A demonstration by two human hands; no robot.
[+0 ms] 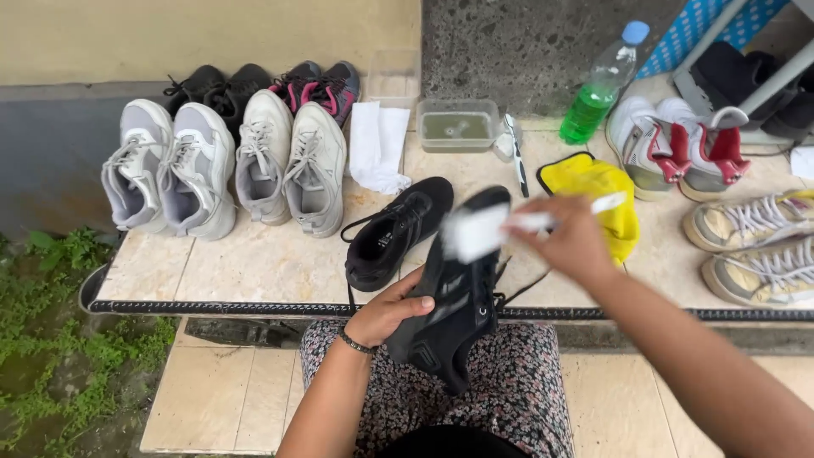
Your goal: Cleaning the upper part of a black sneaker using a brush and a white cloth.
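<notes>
Right now, line by line:

Left hand: my left hand (386, 312) grips the black shoe (458, 297) from the side, fingers wrapped under it and thumb pressed on its upper edge, above my lap.
Right hand: my right hand (572, 242) is closed around the handle of a white brush (483, 229); the brush head is blurred and sits on the toe end of the shoe I hold.
Held shoe: it is tilted, toe pointing away from me, heel down toward my patterned skirt (526, 382), laces hanging loose.
Second black shoe: the other black shoe (394, 233) lies on the tiled step (254, 263) just left of the held one, laces trailing over the edge.
Yellow cloth: a yellow cloth (593, 187) lies on the step behind my right hand.
Tub: a clear plastic tub (458, 125) of cloudy water stands further back, with a toothbrush (515, 153) just beside it.
Bottle: a plastic bottle (602, 85) with green liquid stands to the right of the tub.
White cloth: a white cloth (377, 148) lies left of the tub.
Grey shoes: two pairs of pale grey sneakers (229, 165) are lined up on the left.
Other shoes: red and white sneakers (682, 148) and cream sneakers (755, 246) are on the right.
</notes>
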